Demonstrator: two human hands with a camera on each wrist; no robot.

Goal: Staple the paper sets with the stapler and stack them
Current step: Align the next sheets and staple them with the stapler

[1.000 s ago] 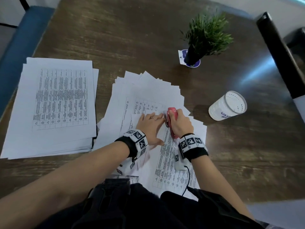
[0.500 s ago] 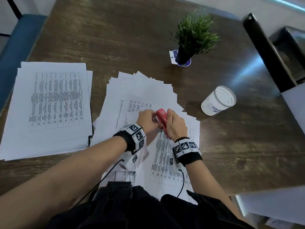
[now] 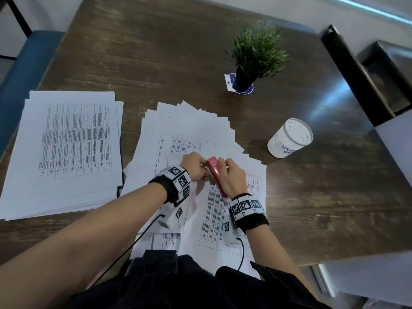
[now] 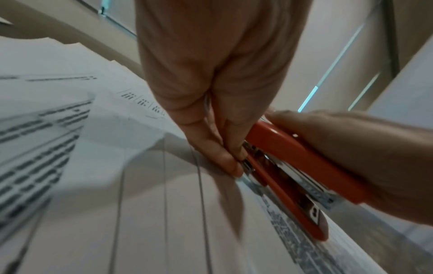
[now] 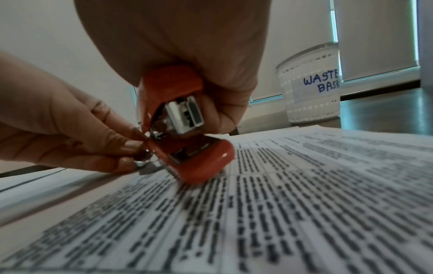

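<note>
Red stapler gripped in right hand, raised over fanned paper sets at table centre. Metal mouth parts pinched by left hand fingertips. Risk judged: fingertip nipped or staple jammed if stapler is squeezed now. Glossy plastic shell, bright steel magazine; thin printed sheets, loosely splayed; finished stack lying left.

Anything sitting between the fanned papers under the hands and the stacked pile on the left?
Nothing visible. The fanned papers and the stacked pile lie side by side on the table. Right hand grips the stapler; left hand pinches at its front end.
</note>
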